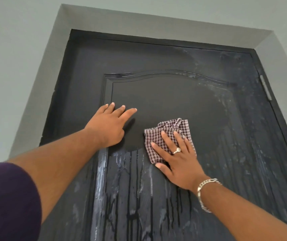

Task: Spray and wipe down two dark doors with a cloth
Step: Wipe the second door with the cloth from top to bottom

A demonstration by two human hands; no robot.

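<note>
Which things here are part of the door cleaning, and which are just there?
Part of the job:
- dark door, streaked wet lower down
- checked cloth, pressed flat to the door
- right hand, on the cloth
- left hand, flat on the door

Just there:
- grey wall
- door frame
- hinge
- ring
- bracelet

- left hand (109,126) flat on the door (174,94), left of the cloth (170,131);
- right hand (177,159) on the cloth, pressing it to the door;
- hinge (266,87) at the door's right edge
</note>
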